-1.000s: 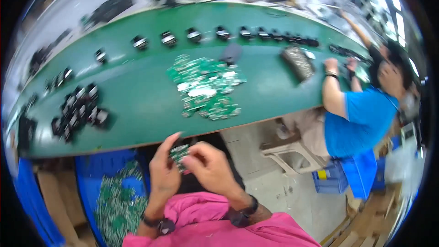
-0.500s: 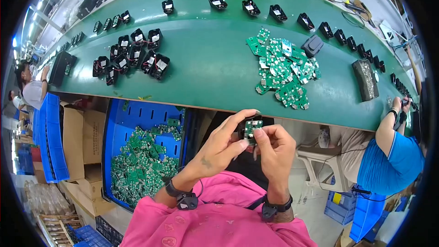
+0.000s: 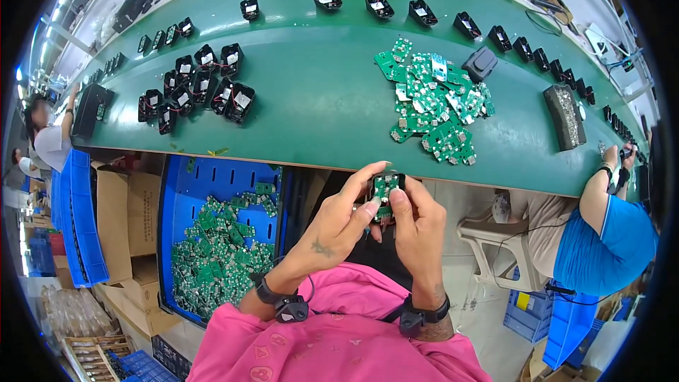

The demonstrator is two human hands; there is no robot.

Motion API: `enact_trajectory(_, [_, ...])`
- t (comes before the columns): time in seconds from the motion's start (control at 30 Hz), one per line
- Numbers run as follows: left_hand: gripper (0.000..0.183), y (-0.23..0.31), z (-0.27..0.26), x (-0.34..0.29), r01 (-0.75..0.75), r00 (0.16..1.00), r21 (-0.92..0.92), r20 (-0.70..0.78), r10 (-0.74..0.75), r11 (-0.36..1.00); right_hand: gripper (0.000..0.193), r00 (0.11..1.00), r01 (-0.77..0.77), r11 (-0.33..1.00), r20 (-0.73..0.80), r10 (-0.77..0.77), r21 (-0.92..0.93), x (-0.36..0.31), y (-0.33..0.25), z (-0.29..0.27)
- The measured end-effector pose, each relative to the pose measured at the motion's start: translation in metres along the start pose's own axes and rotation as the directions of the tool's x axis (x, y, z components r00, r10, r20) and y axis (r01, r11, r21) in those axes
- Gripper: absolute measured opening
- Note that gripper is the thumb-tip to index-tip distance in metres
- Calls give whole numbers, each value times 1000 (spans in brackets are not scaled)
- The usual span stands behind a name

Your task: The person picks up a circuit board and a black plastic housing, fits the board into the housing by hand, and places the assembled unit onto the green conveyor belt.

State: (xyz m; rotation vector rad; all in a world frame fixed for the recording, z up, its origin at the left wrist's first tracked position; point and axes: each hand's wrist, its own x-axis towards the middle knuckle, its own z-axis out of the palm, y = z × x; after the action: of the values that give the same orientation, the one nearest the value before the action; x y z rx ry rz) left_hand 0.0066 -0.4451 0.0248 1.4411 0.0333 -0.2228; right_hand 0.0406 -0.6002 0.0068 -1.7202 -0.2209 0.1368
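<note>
Just off the front edge of the bench, both hands grip a small black plastic housing (image 3: 402,181). A green circuit board (image 3: 386,184) lies in its open face. My left hand (image 3: 332,230) wraps the left side, its thumb at the board's lower edge. On the other side, my right hand (image 3: 420,226) is closed around the housing, with its thumb on the board. The fingers hide the housing's underside. Beyond the hands, a heap of green circuit boards (image 3: 440,95) lies on the green bench (image 3: 304,92). A cluster of black housings (image 3: 203,85) with red wires sits to the left.
A row of black housings (image 3: 380,6) runs along the bench's far side. A blue bin (image 3: 219,182) of circuit boards stands below the edge at left. A dark block (image 3: 564,119) lies at right, near a co-worker in a blue shirt (image 3: 601,244). Another person sits far left.
The circuit board now sits flatter and squarer in the housing, facing up more fully. My right hand has shifted slightly left, and its thumb has moved onto the board's upper part.
</note>
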Motion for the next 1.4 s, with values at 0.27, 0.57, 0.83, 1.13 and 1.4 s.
enact_trajectory(0.27, [46, -8, 5, 4, -86, 994, 216, -50, 99, 973, 29, 942, 272, 870, -73, -328, -411, 3, 8, 5])
enact_trajectory(0.57, [47, -9, 13, -3, -146, 984, 235, -69, 166, 961, 31, 984, 104, 975, -124, -130, -199, 0, -1, 9])
enact_trajectory(0.83, [47, -7, 6, 20, -98, 985, 100, -135, 111, 990, 33, 997, -33, 994, -76, 25, -106, 24, -2, 13])
enact_trajectory(1.13, [62, 20, -53, 37, -234, 917, 513, -164, 362, 826, 49, 901, 414, 791, 77, -427, -451, 48, -14, 39])
enact_trajectory(1.4, [60, 85, -197, 97, -23, 798, 803, -345, 495, 596, 49, 905, 422, 859, 190, -381, -289, 100, 15, 76])
